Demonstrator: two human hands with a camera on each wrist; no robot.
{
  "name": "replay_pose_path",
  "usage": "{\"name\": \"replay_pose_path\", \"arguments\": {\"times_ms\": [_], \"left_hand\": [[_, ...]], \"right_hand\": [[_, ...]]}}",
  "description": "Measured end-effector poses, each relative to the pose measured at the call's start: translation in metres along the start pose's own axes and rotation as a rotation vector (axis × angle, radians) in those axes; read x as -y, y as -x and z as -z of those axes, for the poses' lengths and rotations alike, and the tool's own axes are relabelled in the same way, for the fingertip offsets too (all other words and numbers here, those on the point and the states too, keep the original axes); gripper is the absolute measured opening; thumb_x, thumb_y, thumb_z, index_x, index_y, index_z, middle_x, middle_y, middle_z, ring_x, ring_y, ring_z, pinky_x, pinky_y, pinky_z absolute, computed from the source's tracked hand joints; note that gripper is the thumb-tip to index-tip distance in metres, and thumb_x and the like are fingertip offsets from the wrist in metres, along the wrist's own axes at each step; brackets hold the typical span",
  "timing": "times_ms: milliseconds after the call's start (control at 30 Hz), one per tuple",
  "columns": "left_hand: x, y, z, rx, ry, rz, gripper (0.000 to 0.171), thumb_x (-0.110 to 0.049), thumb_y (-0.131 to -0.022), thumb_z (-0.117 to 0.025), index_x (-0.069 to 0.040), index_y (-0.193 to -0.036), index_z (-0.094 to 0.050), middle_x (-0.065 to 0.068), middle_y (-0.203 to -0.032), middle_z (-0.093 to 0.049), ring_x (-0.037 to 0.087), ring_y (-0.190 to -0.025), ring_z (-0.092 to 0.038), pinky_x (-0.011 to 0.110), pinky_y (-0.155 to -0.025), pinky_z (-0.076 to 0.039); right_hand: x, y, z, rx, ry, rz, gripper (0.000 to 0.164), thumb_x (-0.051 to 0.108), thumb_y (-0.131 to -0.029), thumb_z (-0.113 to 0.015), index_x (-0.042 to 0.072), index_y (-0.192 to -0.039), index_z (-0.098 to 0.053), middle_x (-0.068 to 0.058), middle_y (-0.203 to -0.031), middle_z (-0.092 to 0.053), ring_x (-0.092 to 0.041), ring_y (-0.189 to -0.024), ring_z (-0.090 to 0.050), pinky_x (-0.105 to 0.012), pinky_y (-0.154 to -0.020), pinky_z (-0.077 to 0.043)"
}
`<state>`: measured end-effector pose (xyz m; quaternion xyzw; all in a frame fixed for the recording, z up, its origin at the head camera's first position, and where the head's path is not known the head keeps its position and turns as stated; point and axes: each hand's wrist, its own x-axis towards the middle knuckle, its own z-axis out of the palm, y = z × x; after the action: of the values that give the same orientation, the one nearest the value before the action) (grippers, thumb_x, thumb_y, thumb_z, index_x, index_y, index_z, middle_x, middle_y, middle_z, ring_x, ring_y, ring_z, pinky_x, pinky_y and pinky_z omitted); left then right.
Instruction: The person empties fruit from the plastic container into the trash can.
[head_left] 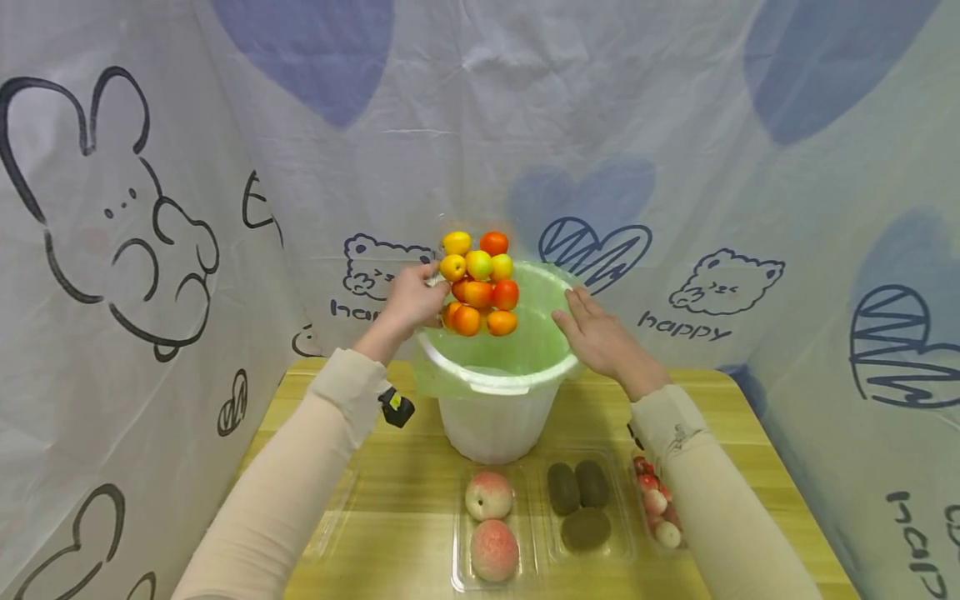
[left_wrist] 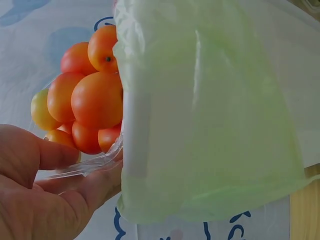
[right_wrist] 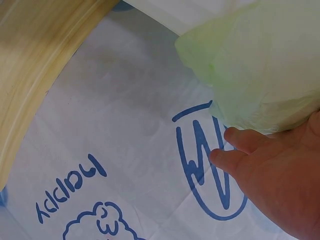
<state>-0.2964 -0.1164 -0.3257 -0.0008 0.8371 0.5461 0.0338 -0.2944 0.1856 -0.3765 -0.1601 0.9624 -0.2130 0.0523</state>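
**Left hand has the fruit tray at the bucket's left side; right hand at the opposite rim**

We see the left hand (head_left: pixel 414 296) pinching the edge of a clear tray (left_wrist: pixel 95 162), thumb on top, fingers under. Grip is narrow, on plastic only. Tray is tilted, loaded with small fruits (head_left: pixel 477 293) in red, orange and yellow. In the head view it overlaps the left part of the bucket mouth; in the left wrist view the bagged rim hides part of it. Exact height over the rim: we can't tell.

Right hand (head_left: pixel 600 337) is at the right rim, wide, fingers fairly straight, thumb apart. We see it right up against the green liner (head_left: pixel 536 333); whether it presses, we can't tell.

White bucket (head_left: pixel 495 425) stands upright on the wooden table (head_left: pixel 405 533), liner folded over its rim.

Nearer us, left to right: another clear container (head_left: pixel 333 512) partly behind the left sleeve (head_left: pixel 288 483), two peaches (head_left: pixel 493 550) in a tray, three kiwis (head_left: pixel 564 489) in another, and a box of small red-and-white fruit (head_left: pixel 656 504), partly covered by the right sleeve (head_left: pixel 720 492).

Printed sheets (head_left: pixel 457 158) surround the table.
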Motion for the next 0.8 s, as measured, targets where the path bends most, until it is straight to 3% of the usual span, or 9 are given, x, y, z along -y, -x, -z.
{"name": "replay_pose_path", "arguments": {"times_ms": [100, 233, 333, 567, 800], "left_hand": [[0.000, -0.001, -0.003, -0.030, -0.017, -0.016, 0.061, -0.014, -0.106, -0.054, -0.007, -0.163, -0.036, 0.018, -0.168, -0.039, 0.029, -0.108, -0.065, 0.044, -0.086, -0.066], [0.002, -0.005, -0.006, -0.073, -0.039, -0.034, 0.059, -0.015, -0.106, -0.055, -0.009, -0.163, -0.038, 0.019, -0.165, -0.044, 0.019, -0.080, -0.067, 0.029, -0.067, -0.064], [0.004, -0.008, -0.009, -0.093, -0.047, -0.046, 0.059, -0.015, -0.106, -0.055, -0.010, -0.163, -0.038, 0.021, -0.161, -0.048, 0.012, -0.062, -0.055, 0.020, -0.055, -0.053], [0.007, -0.010, -0.013, -0.095, -0.042, -0.057, 0.061, -0.014, -0.106, -0.053, -0.012, -0.164, -0.036, 0.024, -0.145, -0.061, 0.013, -0.065, -0.054, 0.019, -0.055, -0.050], [0.009, -0.011, -0.016, -0.104, -0.027, -0.066, 0.063, -0.012, -0.105, -0.053, -0.015, -0.165, -0.035, 0.025, -0.150, -0.057, 0.014, -0.066, -0.054, 0.019, -0.055, -0.048]], "right_hand": [[-0.001, 0.000, 0.000, -0.002, 0.003, 0.000, 0.082, 0.062, -0.110, -0.009, 0.006, -0.169, -0.003, -0.017, -0.178, 0.004, -0.042, -0.164, -0.002, -0.060, -0.133, -0.011], [0.000, 0.000, 0.000, 0.002, -0.012, -0.004, 0.079, 0.059, -0.111, -0.012, 0.006, -0.169, -0.003, -0.016, -0.178, 0.004, -0.041, -0.164, -0.001, -0.058, -0.134, -0.010], [0.000, 0.000, -0.001, 0.001, -0.024, -0.007, 0.075, 0.055, -0.113, -0.015, 0.007, -0.169, -0.003, -0.015, -0.178, 0.004, -0.039, -0.165, -0.001, -0.057, -0.134, -0.010], [-0.001, -0.002, -0.002, -0.003, -0.013, -0.007, 0.080, 0.060, -0.111, -0.011, 0.007, -0.169, -0.002, -0.015, -0.178, 0.004, -0.040, -0.165, -0.001, -0.059, -0.134, -0.011], [-0.003, -0.002, -0.002, -0.009, -0.013, -0.006, 0.076, 0.055, -0.113, -0.014, 0.007, -0.169, -0.003, -0.016, -0.178, 0.004, -0.040, -0.164, -0.001, -0.059, -0.134, -0.011]]}}
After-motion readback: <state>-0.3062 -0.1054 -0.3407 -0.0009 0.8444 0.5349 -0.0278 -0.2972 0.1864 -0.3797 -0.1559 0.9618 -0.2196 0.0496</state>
